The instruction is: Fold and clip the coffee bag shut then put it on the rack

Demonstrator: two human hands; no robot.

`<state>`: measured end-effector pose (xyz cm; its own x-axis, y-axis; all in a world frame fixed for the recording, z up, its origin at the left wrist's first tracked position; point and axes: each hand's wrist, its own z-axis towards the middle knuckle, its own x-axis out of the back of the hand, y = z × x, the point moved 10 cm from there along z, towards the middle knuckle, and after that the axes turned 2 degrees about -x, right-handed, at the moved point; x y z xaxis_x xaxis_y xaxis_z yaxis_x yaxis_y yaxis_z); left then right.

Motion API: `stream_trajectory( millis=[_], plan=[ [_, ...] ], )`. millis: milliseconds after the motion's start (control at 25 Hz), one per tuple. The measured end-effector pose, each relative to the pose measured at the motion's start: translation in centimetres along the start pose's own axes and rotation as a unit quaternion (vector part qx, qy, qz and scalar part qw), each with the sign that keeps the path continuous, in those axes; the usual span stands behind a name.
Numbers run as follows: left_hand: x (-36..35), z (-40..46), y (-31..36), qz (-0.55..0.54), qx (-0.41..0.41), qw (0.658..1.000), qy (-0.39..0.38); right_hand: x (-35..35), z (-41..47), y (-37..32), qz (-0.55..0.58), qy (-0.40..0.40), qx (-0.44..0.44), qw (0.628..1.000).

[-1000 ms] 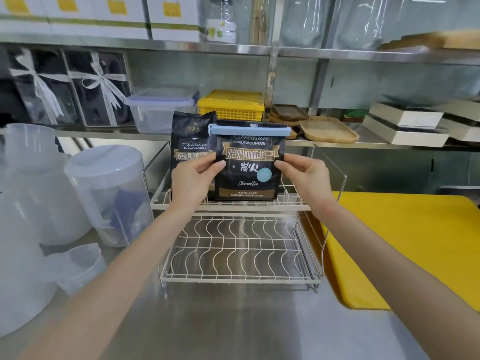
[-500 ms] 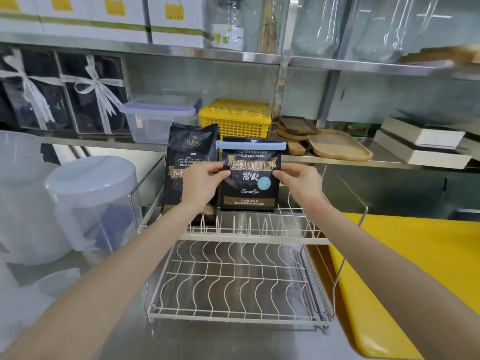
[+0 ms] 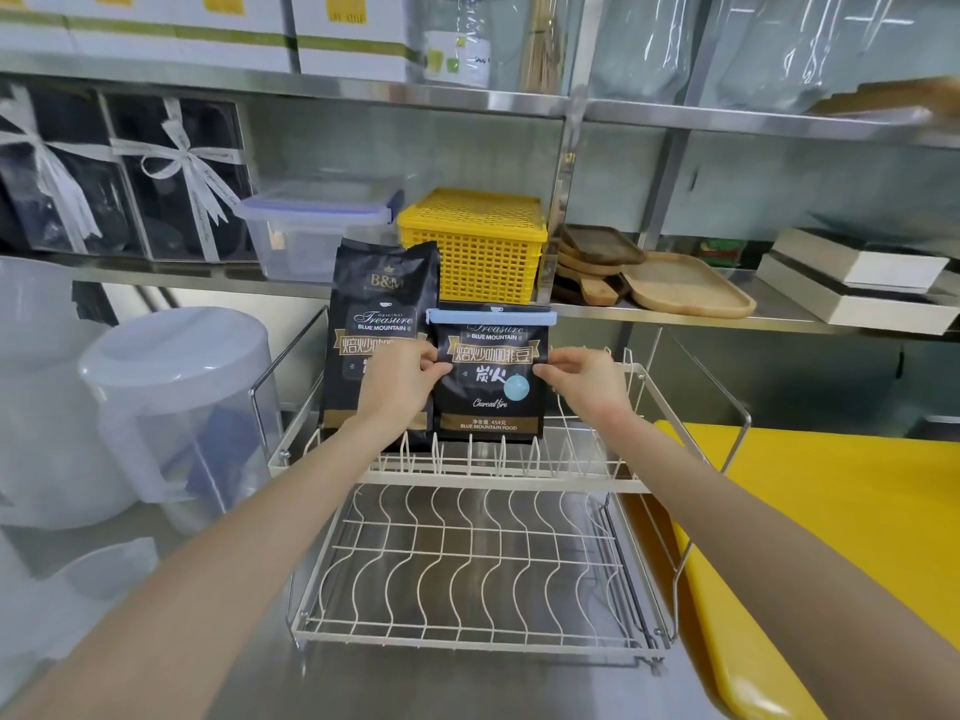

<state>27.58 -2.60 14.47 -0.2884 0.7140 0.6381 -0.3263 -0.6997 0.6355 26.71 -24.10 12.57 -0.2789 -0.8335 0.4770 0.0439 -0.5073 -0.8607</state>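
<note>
A black coffee bag (image 3: pixel 491 387) with its top folded under a light blue clip (image 3: pixel 491 317) stands upright on the upper tier of the white wire rack (image 3: pixel 498 478). My left hand (image 3: pixel 400 379) pinches the bag's left edge and my right hand (image 3: pixel 584 379) pinches its right edge. A second, taller black coffee bag (image 3: pixel 379 304) without a clip stands on the same tier, just to the left and partly behind my left hand.
Clear plastic pitchers (image 3: pixel 171 407) stand left of the rack. A yellow cutting board (image 3: pixel 831 537) lies to the right. Behind the rack, a steel shelf holds a clear lidded box (image 3: pixel 317 226), a yellow basket (image 3: pixel 475 241), wooden trays (image 3: pixel 680 285) and white boxes (image 3: pixel 857 283).
Both hands carried the clipped bag farther back and set it down on the rack's upper tier beside the taller bag. My view has shifted closer to the rack.
</note>
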Motion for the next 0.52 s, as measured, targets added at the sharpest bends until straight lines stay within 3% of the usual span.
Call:
stream_trajectory(
  millis=[320,520],
  plan=[
    [1.0,-0.2,1.0,0.001,0.018,0.999,-0.043,-1.6,-1.0,-1.8,-0.106,-0.110,0.005,0.988],
    [2.8,-0.8,4.1,0.100,-0.028,0.992,-0.067,0.7,-2.6,-5.4,-0.161,-0.093,0.023,0.982]
  ],
)
